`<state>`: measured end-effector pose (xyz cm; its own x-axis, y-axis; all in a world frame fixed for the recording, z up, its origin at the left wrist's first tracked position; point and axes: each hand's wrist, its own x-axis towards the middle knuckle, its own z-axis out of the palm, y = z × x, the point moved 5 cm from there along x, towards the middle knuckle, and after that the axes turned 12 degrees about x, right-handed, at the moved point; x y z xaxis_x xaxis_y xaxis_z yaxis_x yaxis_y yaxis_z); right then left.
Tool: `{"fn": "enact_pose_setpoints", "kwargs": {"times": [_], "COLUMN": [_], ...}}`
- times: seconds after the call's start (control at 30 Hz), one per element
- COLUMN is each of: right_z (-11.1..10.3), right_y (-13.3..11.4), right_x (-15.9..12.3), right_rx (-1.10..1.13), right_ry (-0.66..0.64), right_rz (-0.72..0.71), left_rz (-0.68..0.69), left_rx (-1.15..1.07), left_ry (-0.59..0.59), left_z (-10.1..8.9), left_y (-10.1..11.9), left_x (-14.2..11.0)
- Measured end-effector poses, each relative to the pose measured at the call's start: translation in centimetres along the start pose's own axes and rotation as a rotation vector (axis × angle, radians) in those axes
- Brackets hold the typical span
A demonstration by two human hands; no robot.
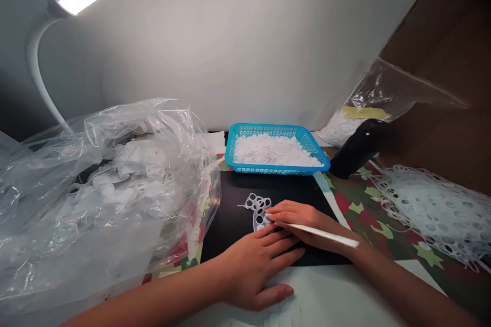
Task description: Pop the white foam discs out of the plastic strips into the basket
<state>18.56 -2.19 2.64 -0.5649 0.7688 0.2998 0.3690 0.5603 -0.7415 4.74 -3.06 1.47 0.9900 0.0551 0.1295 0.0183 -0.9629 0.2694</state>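
Note:
On the black mat lies a thin, pale translucent sheet with round holes in it. My left hand is flat and palm down, fingers stretched to the right and thumb apart, at the near edge of that sheet. Beside it, my right hand is closed around a slim white stick, whose back end sticks out over the wrist. The front of the stick is hidden by my fingers, which rest on the right side of the holed sheet.
Behind the mat stands a blue basket of small white pieces. A big clear plastic bag with white sheets fills the left side. At right are a black cylindrical object, a clear bag and a holed-sheet pile. A lamp overhangs.

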Motion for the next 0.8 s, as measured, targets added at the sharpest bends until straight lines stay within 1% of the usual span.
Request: {"fn": "enact_pose_setpoints", "kwargs": {"times": [0.23,0.53,0.6,0.67,0.8], "right_z": [-0.3,-0.2,0.0,0.4,0.9], "right_y": [0.3,0.4,0.4,0.8,1.9], "right_x": [-0.1,-0.2,-0.1,-0.1,0.1], "right_rx": [0.077,0.074,0.063,0.085,0.221], "right_ry": [-0.028,-0.056,-0.076,-0.067,0.062], "right_rz": [-0.024,0.016,0.043,0.135,0.412], "left_rz": [0.014,0.015,0.012,0.01,0.013], "left_rx": [0.021,0.022,0.019,0.01,0.002], "left_ry": [-0.01,-0.016,-0.016,-0.011,-0.01], "left_z": [0.0,0.2,0.1,0.1,-0.2], "left_y": [0.1,0.1,0.1,0.1,0.2], "left_x": [0.0,-0.1,-0.1,0.0,0.0]}}
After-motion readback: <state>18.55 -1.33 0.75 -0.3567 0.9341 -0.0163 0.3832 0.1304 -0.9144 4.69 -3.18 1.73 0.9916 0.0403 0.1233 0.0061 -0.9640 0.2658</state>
